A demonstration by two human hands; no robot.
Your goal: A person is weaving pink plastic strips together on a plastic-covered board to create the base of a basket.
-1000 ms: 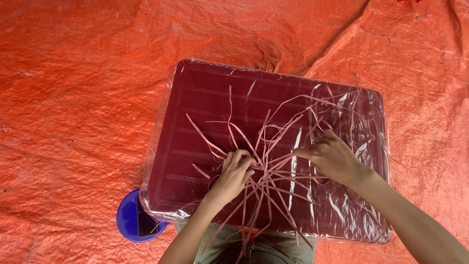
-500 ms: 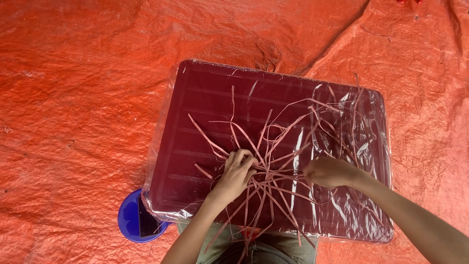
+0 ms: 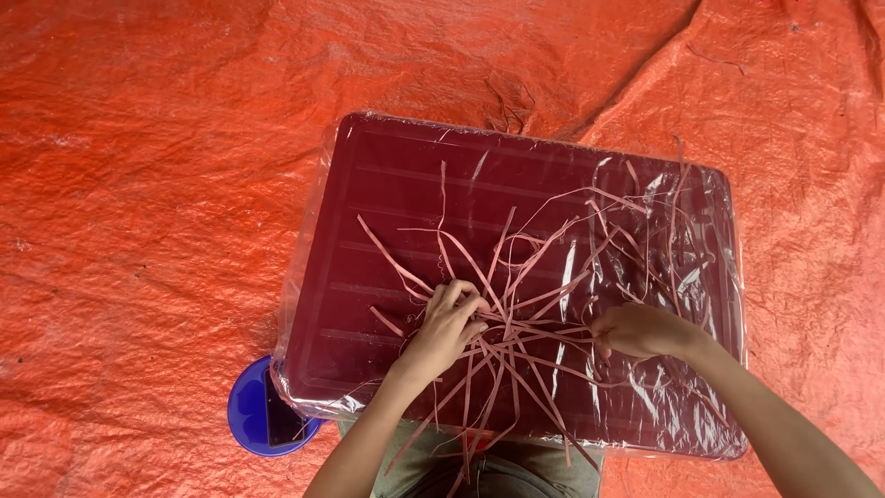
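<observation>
Thin pink strips (image 3: 516, 304) lie tangled on a dark red tray (image 3: 387, 194) wrapped in clear plastic. The left hand (image 3: 449, 323) pinches some strips near the middle; the right hand (image 3: 641, 330) is closed around others just beside. A blue bowl (image 3: 249, 410) sits at the tray's corner on the orange tarp (image 3: 138, 184).

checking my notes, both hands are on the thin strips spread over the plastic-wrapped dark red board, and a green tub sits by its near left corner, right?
Not quite: the tub is blue, not green, as the head view shows. The rest holds: the left hand and right hand are on the thin strips on the plastic-wrapped dark red board.
</observation>
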